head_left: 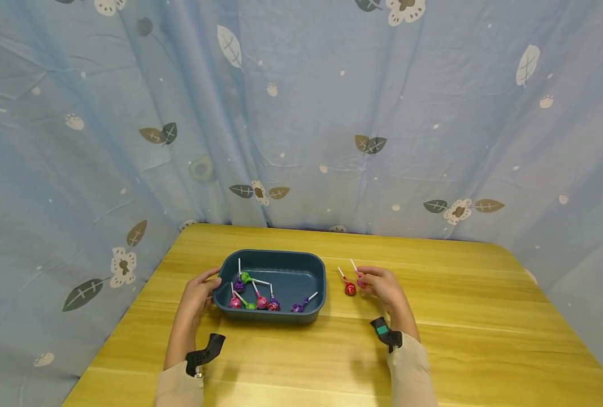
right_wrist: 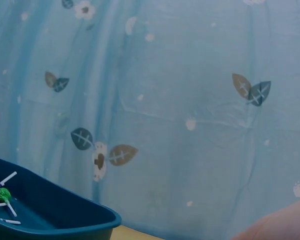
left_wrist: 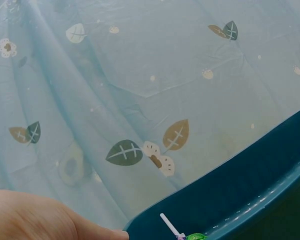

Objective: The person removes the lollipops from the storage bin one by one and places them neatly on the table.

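Note:
A dark blue rectangular tray [head_left: 276, 317] holds several wrapped lollipops in purple, green and pink. My left hand [head_left: 195, 297] grips its left end, thumb at the rim and fingers along the outer wall. In the left wrist view that thumb [left_wrist: 102, 233] meets the rim. To the right of the tray, my right hand [head_left: 386, 287] has its thumb and fingers around the head of a pink lollipop [head_left: 360, 279], whose white stick points up and left. Just left of it, a red lollipop [head_left: 350, 289] lies on the table. The right wrist view shows only part of the right hand [right_wrist: 280, 225].
The yellow wood-grain table [head_left: 484, 316] stretches out on both sides of the tray. Behind it and at the sides hangs a pale blue curtain [head_left: 321, 113] with leaf and flower prints. A black wrist mount [head_left: 204, 355] sits on each arm.

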Tool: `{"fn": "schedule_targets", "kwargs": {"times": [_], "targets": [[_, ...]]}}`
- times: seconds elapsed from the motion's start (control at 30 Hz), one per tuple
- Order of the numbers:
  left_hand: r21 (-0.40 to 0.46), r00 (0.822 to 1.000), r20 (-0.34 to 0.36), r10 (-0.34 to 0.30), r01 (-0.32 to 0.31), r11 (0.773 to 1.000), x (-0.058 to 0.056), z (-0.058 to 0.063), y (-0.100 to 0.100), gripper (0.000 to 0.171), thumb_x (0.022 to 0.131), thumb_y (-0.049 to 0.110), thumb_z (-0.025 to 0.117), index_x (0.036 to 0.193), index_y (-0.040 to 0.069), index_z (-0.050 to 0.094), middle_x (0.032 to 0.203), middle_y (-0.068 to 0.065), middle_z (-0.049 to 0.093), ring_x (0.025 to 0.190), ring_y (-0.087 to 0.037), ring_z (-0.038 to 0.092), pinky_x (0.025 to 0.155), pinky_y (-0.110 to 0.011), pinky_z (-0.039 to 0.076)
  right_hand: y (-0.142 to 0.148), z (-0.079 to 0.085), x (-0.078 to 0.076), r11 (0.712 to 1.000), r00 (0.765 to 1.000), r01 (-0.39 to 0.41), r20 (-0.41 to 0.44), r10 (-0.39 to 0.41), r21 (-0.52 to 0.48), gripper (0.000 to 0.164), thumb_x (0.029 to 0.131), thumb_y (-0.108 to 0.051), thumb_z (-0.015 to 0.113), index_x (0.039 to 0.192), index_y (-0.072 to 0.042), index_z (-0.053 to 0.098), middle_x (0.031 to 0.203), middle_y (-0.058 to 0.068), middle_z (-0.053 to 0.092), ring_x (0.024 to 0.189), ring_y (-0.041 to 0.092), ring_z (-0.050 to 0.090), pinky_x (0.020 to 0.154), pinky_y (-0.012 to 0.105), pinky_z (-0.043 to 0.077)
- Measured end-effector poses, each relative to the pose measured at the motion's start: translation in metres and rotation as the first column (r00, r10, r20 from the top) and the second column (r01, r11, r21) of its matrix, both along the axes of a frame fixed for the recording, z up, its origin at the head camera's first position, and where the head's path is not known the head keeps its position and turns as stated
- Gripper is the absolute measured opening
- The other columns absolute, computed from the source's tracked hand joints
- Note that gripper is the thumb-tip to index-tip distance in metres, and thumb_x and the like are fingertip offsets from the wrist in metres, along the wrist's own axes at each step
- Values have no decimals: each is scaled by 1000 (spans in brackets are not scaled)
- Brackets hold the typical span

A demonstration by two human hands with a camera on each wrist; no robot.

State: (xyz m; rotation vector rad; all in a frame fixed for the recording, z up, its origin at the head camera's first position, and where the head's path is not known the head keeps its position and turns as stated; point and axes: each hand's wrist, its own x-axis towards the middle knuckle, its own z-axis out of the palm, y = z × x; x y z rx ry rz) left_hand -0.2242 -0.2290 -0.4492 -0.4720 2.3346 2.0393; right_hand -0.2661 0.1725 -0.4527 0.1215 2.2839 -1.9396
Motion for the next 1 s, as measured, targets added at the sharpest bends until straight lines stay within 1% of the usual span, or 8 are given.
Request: {"fn": "schedule_targets", "kwargs": {"times": [0.17,0.37,0.6,0.67,0.7,0.8,0.9,1.0], "targets": [[2,1000,-4,0,0,1000,1,1,0,44,100,11,49,143,-1,44,130,-30,52,102,-34,60,82,-38,51,2,-4,-1,999,1000,19,13,-20,48,33,97,-2,50,127,9,57,113,26,61,85,20,63,78,38,52],[0,1000,-7,-7,7,1000,0,0,0,45,100,12,50,143,-1,43,131,-30,51,104,-35,59,83,-39,50,-1,-10,-2,998,999,33,7,-33,60,31,95,3,50,123,14,57,103,26,64,76,18,61,72,35,53],[24,998,-56,3,-2,1000,-1,-6,-5,47,97,15,57,140,-1,49,118,-22,60,92,-27,63,73,-32,52,-4,-14,-3,994,1000,29,-8,-28,107,30,93,5,50,120,14,59,96,22,65,76,18,61,71,35,53],[30,999,-47,17,-15,999,-3,-7,-5,46,96,16,58,139,1,51,115,-18,63,89,-23,64,71,-30,52,-4,-15,-3,992,999,36,-9,-35,120,30,94,5,50,120,14,59,96,22,65,75,17,61,70,34,53],[24,999,-45,6,-5,1000,-3,-7,-6,47,96,17,57,140,1,49,117,-19,61,90,-24,64,71,-29,52,-4,-16,-3,991,999,41,-8,-40,126,30,94,5,50,120,14,59,96,22,65,75,17,61,69,34,53],[18,1000,-26,17,-16,1000,-4,-6,-4,46,97,15,55,141,1,48,120,-22,60,92,-25,64,72,-29,52,-5,-17,-4,988,998,59,-6,-59,143,29,94,5,51,119,14,59,96,22,66,75,17,61,68,32,53],[6,1000,-14,1,-1,1000,-2,-2,-2,46,100,13,51,143,-1,44,127,-28,55,96,-29,62,75,-31,51,-5,-18,-4,986,997,74,-2,-75,148,29,93,4,52,119,14,60,96,21,66,76,17,62,67,31,53],[10,1000,5,5,-5,1000,-1,-1,-1,45,100,12,50,143,0,44,128,-28,54,96,-29,62,76,-33,51,-6,-18,-4,985,996,84,-3,-84,152,29,92,4,54,118,14,60,97,21,65,77,18,62,66,29,53]]}}
